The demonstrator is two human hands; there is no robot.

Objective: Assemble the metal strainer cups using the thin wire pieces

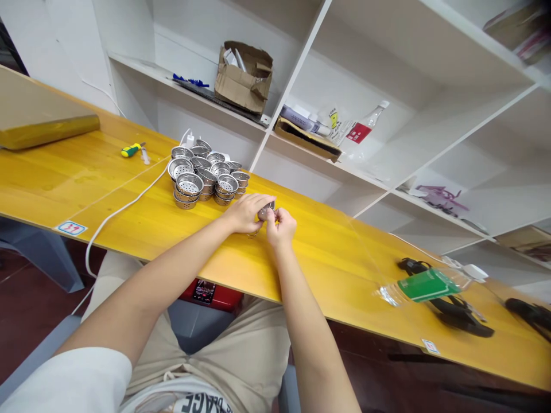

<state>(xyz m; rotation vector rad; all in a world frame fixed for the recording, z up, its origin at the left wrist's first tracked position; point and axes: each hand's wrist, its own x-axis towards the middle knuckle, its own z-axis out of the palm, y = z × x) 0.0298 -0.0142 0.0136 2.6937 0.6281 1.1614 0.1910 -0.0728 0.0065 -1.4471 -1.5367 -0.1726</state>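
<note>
Small metal piece point(266, 211) is located between both grips, just above the bench point(327, 252). My left grip point(246, 214) is narrow: the fingers extend along the far left side of the piece and hold it. My right grip point(282, 228) is also narrow: thumb and bent fingers pinch the piece from the near right side. Its full shape is hidden by my fingers. A thin wire-like item point(253, 234) shows just below the left grip; whether it is attached, I cannot tell.

Beyond and to the left of the left grip, perforated metal cups point(189, 184) stand grouped and partly stacked, rims up. Farther left lies a green-and-yellow screwdriver point(130, 150). Well to the right of the right grip is a bottle with a green label point(430, 285). Beyond both grips, a torn cardboard box point(241, 89) occupies a white shelf point(142, 67).
</note>
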